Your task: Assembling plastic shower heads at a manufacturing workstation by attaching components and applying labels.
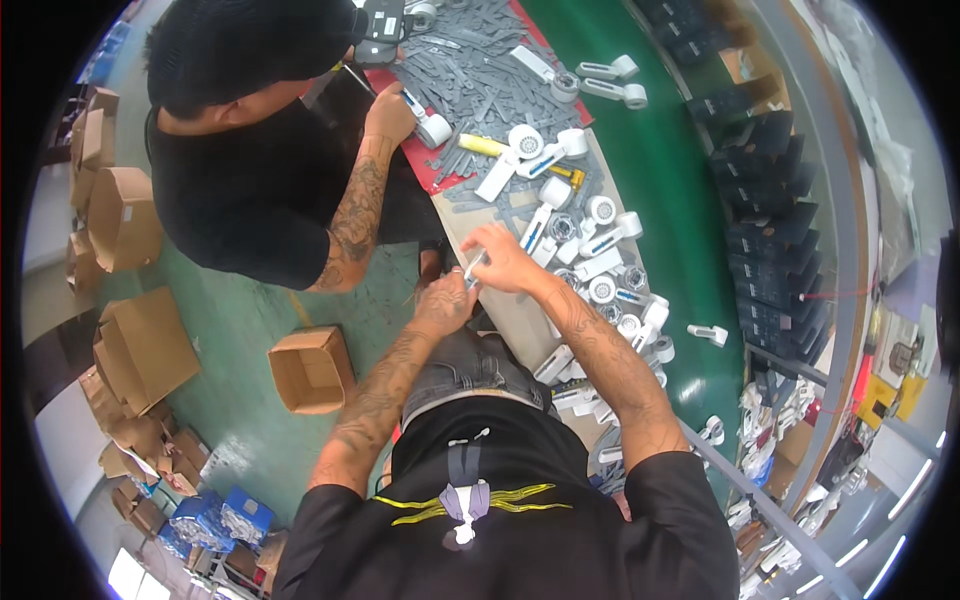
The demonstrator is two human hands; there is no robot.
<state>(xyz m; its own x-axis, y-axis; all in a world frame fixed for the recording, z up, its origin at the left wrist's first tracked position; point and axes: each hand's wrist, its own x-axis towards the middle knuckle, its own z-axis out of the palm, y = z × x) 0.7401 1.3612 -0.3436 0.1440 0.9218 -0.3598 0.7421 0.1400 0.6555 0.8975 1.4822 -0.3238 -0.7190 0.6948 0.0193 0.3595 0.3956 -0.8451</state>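
Observation:
A small white-and-grey plastic piece (476, 268) is pinched between my two hands over the near edge of the table. My left hand (445, 303) is closed on its lower end. My right hand (500, 258) has thumb and fingers closed on the upper end. The fingers partly cover the piece, so its full shape is hidden. Just right of my right hand lies a pile of white plastic housings (598, 262), each with a round head and a flat handle. A yellow-handled hammer (483, 146) rests beyond them.
Grey flat strips (470, 60) heap on the red sheet at the table's far end. A co-worker (250, 180) sits at the left, holding a white housing (432, 130). An open cardboard box (312, 370) stands on the floor. Black boxes (765, 240) line the right side.

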